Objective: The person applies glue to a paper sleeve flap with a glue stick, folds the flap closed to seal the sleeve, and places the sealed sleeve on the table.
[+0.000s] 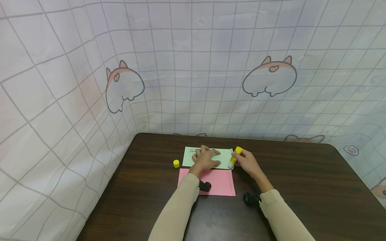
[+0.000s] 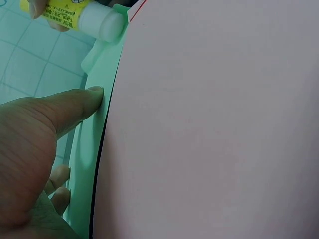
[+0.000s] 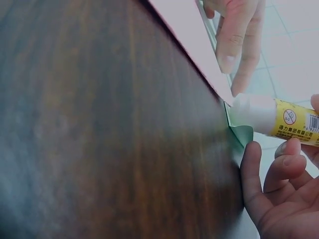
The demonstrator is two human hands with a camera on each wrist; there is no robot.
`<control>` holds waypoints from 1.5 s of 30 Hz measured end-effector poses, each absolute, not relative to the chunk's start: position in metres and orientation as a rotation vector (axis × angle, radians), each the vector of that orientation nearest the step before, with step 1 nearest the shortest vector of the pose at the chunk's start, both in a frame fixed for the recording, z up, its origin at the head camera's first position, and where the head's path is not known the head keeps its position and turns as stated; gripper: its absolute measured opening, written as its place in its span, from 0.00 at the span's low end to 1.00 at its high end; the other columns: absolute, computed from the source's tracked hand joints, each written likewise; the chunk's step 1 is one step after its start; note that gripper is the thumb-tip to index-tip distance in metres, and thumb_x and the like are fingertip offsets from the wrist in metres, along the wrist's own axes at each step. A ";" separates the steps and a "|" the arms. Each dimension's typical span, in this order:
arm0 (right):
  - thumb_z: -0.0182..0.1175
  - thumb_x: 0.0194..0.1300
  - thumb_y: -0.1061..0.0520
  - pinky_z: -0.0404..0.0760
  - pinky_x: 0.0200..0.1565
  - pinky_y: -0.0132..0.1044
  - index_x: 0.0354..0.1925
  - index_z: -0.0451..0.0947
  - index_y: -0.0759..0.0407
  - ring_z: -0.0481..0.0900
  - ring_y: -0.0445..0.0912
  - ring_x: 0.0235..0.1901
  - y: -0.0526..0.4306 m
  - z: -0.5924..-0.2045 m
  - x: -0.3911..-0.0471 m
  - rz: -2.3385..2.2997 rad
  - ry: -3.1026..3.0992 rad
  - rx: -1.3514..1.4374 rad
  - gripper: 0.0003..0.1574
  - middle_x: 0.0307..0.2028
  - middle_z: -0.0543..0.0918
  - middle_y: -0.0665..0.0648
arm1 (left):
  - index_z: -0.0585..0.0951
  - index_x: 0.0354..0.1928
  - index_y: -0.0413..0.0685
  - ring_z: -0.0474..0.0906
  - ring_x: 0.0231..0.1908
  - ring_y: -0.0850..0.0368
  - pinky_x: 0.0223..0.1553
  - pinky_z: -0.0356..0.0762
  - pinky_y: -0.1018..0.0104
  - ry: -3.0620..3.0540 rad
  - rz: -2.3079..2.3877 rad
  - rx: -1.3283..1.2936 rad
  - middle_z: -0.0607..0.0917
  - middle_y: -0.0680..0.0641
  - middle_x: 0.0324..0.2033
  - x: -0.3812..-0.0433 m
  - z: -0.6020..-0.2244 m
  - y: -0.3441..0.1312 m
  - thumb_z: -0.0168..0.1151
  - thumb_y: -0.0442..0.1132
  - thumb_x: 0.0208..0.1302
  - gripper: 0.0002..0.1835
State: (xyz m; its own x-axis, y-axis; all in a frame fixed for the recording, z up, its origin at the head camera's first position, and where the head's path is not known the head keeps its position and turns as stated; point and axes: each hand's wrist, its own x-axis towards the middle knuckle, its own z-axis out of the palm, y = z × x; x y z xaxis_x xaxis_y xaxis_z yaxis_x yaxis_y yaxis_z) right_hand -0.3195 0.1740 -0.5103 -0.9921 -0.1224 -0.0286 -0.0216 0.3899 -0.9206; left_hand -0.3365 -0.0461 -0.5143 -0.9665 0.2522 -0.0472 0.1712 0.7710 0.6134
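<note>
A pale green envelope [image 1: 223,154] with printing near its left end lies flat on the table. My left hand [image 1: 205,160] rests on it with fingers spread, the thumb [image 2: 79,105] near its lower edge. In my right hand [image 1: 248,164] is a yellow and white glue stick [image 1: 234,158], gripped by its yellow barrel. Its white end touches the envelope's narrow right-hand flap [image 3: 242,133], which curls up slightly in the right wrist view. Other right fingers [image 3: 251,167] lie beside that flap.
A pink envelope [image 1: 221,182] lies just in front of the green one, partly under my left forearm. The yellow glue cap [image 1: 176,163] stands to the left on the dark wooden table [image 1: 144,187]. A grid-patterned cloth [image 1: 205,83] hangs behind the table.
</note>
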 end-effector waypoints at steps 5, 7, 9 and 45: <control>0.54 0.79 0.52 0.85 0.53 0.51 0.57 0.74 0.70 0.82 0.51 0.44 0.168 -0.489 -0.305 -1.676 2.533 -0.153 0.23 0.48 0.82 0.68 | 0.82 0.61 0.69 0.55 0.51 0.46 0.48 0.49 0.47 2.836 0.962 0.334 0.65 0.48 0.57 -0.338 -0.517 -0.046 0.69 0.54 0.65 0.22; 0.53 0.79 0.52 0.85 0.54 0.51 0.57 0.74 0.70 0.83 0.52 0.45 0.167 -0.484 -0.301 -1.669 2.537 -0.161 0.22 0.49 0.82 0.68 | 0.82 0.61 0.69 0.56 0.52 0.46 0.48 0.49 0.47 2.834 0.965 0.330 0.65 0.49 0.57 -0.338 -0.517 -0.046 0.69 0.54 0.65 0.22; 0.53 0.79 0.52 0.85 0.54 0.52 0.58 0.74 0.70 0.83 0.54 0.46 0.167 -0.484 -0.302 -1.675 2.533 -0.162 0.23 0.50 0.81 0.69 | 0.81 0.61 0.70 0.56 0.53 0.46 0.49 0.50 0.47 2.833 0.960 0.329 0.64 0.49 0.58 -0.338 -0.517 -0.046 0.69 0.54 0.65 0.22; 0.57 0.77 0.49 0.87 0.42 0.39 0.67 0.71 0.59 0.80 0.55 0.45 0.173 -0.520 -0.324 -1.705 2.624 -0.189 0.27 0.53 0.79 0.66 | 0.82 0.61 0.70 0.57 0.54 0.46 0.51 0.51 0.45 2.845 0.963 0.335 0.65 0.49 0.56 -0.338 -0.518 -0.046 0.69 0.54 0.65 0.22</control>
